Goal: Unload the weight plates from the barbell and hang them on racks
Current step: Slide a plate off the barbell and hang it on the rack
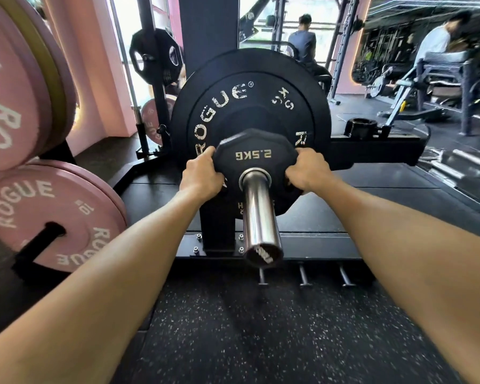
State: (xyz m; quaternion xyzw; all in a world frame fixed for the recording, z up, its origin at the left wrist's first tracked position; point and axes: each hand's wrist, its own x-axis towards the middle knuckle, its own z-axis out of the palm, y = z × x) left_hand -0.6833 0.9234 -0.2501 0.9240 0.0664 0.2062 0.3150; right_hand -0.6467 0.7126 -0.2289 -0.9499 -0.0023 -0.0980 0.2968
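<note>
Both forearms reach forward and slightly down from the bottom corners of the view, nearly straight at the elbow, meeting at the end of the barbell sleeve [259, 214]. That chrome sleeve points back toward the camera, so the plates have to slide this way to come off.

On it sits the small 2.5KG plate [254, 156], outermost, pressed flat against the larger black Rogue plate [233, 106] behind it. Being outermost, the small plate looks like the one to come off first.

Each grip is grasping it on opposite edges: the left hand [201, 176] wraps its fingers round the left rim with the thumb on the front face, and the right hand [306, 170] curls its fingers over the right rim, knuckles up. Holding both sides evenly probably keeps the plate square to the sleeve so it does not bind as it is drawn off.

Pink plates [50, 214] hang on a storage peg low on the left, with more pink plates above them, which seems a likely place to hang what comes off. The plate has not yet left the sleeve.
</note>
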